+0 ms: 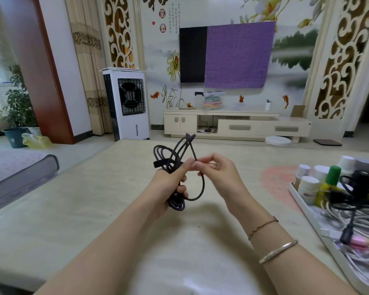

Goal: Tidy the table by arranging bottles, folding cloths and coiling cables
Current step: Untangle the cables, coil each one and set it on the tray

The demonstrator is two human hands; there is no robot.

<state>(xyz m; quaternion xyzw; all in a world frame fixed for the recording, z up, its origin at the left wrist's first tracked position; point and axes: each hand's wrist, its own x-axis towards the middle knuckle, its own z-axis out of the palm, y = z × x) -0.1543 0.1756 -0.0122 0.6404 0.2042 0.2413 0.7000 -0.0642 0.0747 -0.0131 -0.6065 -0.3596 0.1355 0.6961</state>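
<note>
A dark braided cable (175, 158), gathered into several uneven loops, hangs in mid-air above the pale tabletop (90, 188). My left hand (168, 186) has its fingers curled round the bundle's waist, while my right hand (215, 169) pinches one strand between thumb and fingertips, a loose loop sagging beneath it. A flat dark strap tab juts from the bundle's left side. The loops look springy and matte; I judge they could splay or slip out of the left hand's hold if the right pulls its strand too hard, undoing the coil. At the right edge, a white tray (302, 201) holds white-capped bottles (308, 186), a green-capped yellow bottle (330, 179) and a tangle of black and white cables (349, 211) awaiting sorting.
</note>
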